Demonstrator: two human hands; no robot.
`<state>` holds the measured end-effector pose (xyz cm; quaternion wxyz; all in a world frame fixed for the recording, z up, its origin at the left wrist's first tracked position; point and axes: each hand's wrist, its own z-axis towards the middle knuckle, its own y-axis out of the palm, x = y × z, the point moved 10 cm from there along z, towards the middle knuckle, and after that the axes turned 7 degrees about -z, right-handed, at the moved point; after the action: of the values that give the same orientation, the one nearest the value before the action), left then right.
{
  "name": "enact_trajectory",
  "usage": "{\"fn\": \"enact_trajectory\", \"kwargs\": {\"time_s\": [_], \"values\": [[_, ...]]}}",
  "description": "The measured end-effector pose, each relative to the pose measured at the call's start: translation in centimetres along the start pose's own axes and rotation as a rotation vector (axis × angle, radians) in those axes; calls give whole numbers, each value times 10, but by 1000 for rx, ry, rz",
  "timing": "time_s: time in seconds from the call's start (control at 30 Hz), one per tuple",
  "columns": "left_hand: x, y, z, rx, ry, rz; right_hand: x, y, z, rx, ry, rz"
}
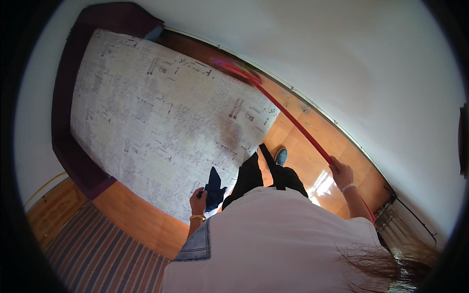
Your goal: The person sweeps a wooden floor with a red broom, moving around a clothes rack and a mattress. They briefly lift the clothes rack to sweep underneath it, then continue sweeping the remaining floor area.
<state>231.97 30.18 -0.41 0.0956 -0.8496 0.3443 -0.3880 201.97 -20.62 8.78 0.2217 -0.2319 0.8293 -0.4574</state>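
My right hand (341, 173) is closed around the red handle (296, 124) of a broom or mop, which slants up and to the left. Its head (238, 71), blurred with red, pink and green, lies by the wall beside the far edge of a pale patterned rug (176, 110). In my left hand (198, 201) is a crumpled dark blue cloth (215, 192), held over the near part of the rug. The tool's lower shaft end passes behind my right forearm and is partly hidden.
A dark purple sofa or upholstered frame (64, 95) borders the rug's left side. The white wall (351, 55) with its skirting runs along the right. Tiled floor (318, 157) lies around my shoe (281, 156). At lower left is a striped mat or cover (106, 252); a radiator (397, 223) stands at lower right.
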Motion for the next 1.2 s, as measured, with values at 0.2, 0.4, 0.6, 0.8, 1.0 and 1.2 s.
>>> {"fn": "enact_trajectory", "kwargs": {"time_s": [0.2, 0.4, 0.6, 0.8, 1.0, 1.2], "values": [[16, -6, 0, 0, 13, 14, -138, 50, 152, -19, -148, 19], [11, -37, -2, 64, 16, 57, -256, 43, 277, 4, -197, 9], [-8, -41, -5, 81, -36, 25, -141, 91, 218, -163, -51, -65], [10, -14, -9, 32, 8, -32, 35, 59, 20, -230, 107, -191], [15, 8, -8, -36, 80, 82, 55, -14, -28, -57, 98, 20], [38, 8, -10, -30, 110, 161, -38, 40, 86, -25, -77, 272]]}}
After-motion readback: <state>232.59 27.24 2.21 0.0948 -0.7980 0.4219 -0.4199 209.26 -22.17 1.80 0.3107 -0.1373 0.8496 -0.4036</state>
